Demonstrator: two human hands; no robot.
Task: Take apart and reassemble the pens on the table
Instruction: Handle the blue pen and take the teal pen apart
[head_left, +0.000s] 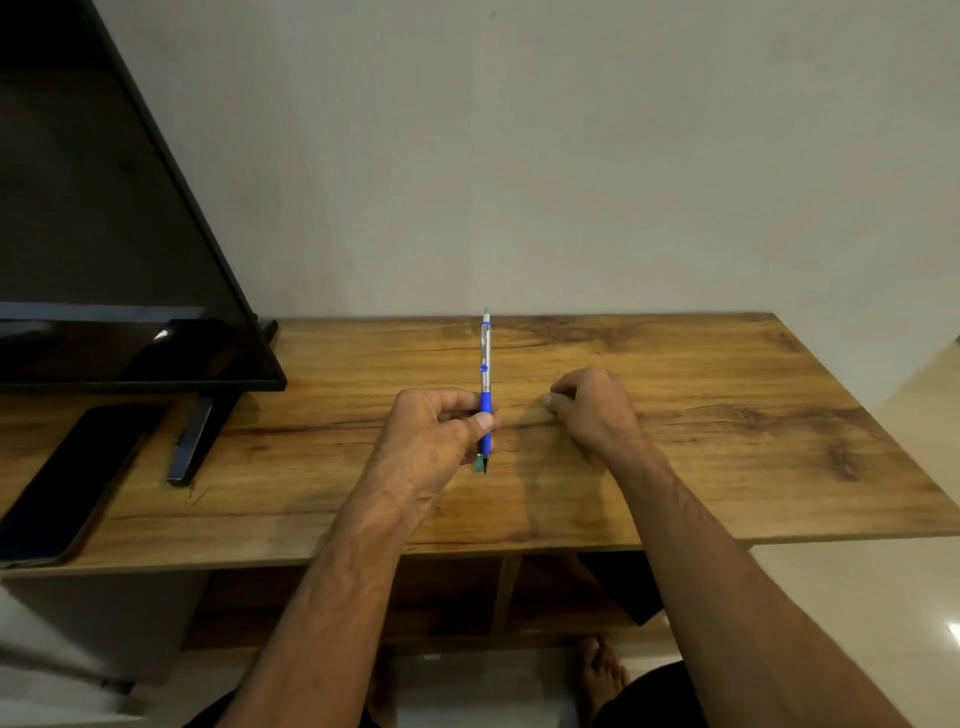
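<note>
A blue and silver click pen (485, 364) stands nearly upright above the wooden table (727, 415), its tip pointing down toward me. My left hand (441, 431) grips it by the blue rubber sleeve between thumb and fingers. A small greenish piece shows beside the pen's tip, just under that hand. My right hand (592, 408) rests on the table to the right of the pen, fingers curled shut; whether it holds anything is hidden.
A black monitor (104, 234) on a stand (195, 447) fills the left side. A dark phone (67, 483) lies flat at the table's front left. The wall runs behind the table. Open shelves sit under the tabletop.
</note>
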